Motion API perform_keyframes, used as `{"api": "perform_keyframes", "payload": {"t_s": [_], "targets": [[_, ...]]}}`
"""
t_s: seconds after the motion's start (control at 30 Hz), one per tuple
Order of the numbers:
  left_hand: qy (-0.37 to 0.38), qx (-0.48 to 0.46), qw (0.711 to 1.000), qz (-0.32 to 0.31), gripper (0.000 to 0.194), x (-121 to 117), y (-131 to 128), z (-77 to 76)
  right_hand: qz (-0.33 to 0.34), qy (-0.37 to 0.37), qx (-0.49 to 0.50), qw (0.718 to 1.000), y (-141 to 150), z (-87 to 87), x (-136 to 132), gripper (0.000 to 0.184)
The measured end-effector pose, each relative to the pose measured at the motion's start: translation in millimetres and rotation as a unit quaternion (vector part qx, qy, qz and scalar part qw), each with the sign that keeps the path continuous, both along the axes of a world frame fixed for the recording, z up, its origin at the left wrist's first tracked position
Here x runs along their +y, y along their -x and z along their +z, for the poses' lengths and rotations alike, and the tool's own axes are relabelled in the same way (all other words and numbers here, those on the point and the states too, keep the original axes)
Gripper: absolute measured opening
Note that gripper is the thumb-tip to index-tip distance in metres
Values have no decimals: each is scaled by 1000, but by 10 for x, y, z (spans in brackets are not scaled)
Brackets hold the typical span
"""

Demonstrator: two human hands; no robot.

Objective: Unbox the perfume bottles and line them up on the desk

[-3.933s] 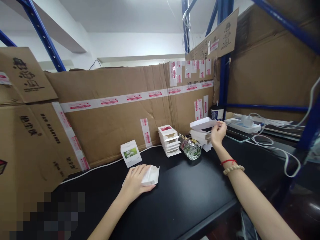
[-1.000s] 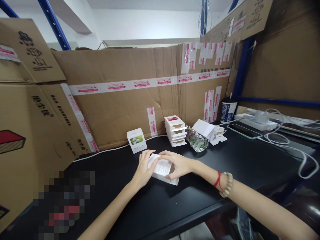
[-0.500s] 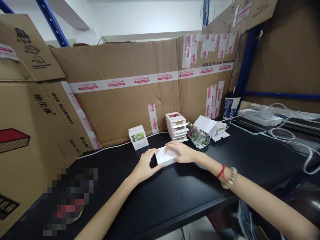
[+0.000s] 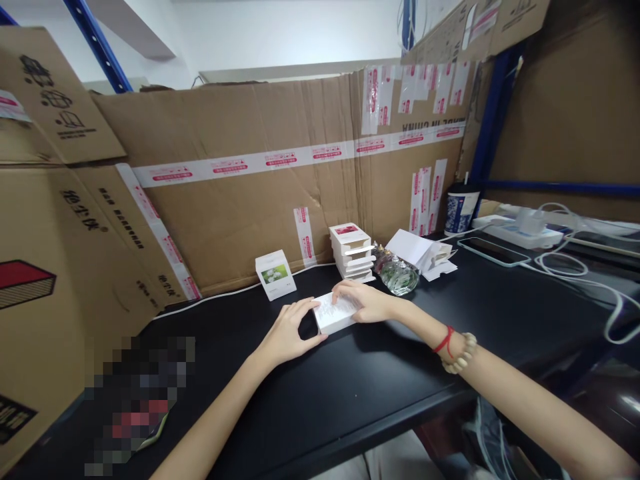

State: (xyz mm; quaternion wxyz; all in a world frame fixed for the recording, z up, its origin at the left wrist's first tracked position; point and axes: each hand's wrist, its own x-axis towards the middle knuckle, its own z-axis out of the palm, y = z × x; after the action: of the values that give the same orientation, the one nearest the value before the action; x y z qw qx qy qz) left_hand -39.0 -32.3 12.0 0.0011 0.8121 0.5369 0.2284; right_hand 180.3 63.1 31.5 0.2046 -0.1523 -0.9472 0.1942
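A small white box (image 4: 338,315) with fine print on its top lies on the black table between my hands. My right hand (image 4: 369,303), with a red cord and a beaded bracelet at the wrist, grips its right end, one finger on top. At the left end, my left hand (image 4: 295,328) holds the corner between thumb and fingers. Behind stands a stack of white boxes (image 4: 350,250) with open flaps. Next to it lie several clear-wrapped packets (image 4: 399,272). Farther left a white box with a flower picture (image 4: 276,275) stands upright.
White folded cartons (image 4: 423,253) lie behind the packets. To the right are a phone (image 4: 493,251), a power strip (image 4: 530,230) with looping white cables, and a patterned cup (image 4: 461,210). Cardboard walls (image 4: 240,220) enclose the back and left of the black table (image 4: 390,393).
Both hands stay on the white box, in nearly the same pose. The whole view has shifted slightly.
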Motion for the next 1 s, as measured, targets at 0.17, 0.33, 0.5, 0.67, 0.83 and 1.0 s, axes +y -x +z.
{"api": "perform_keyframes", "payload": {"t_s": [0.17, 0.33, 0.5, 0.67, 0.83, 1.0], "targets": [[11, -11, 1000, 7, 48, 4, -1, -5, -17, -3, -5, 1000, -12, 1, 1, 46], [30, -40, 999, 5, 47, -7, -2, 8, -26, 6, -8, 1000, -29, 25, -7, 46], [41, -58, 997, 7, 47, -27, -16, 27, -29, 15, 3, 999, -35, 43, -17, 43], [53, -70, 996, -4, 51, -28, -30, 32, -29, 27, 1, 999, -47, 63, -24, 42], [54, -82, 995, -2, 56, -12, -25, 18, -19, 61, 5, 998, -60, 86, -20, 44], [46, -124, 991, 0, 52, -3, -21, 24, 12, 131, 41, 990, -58, 68, 7, 46]]}}
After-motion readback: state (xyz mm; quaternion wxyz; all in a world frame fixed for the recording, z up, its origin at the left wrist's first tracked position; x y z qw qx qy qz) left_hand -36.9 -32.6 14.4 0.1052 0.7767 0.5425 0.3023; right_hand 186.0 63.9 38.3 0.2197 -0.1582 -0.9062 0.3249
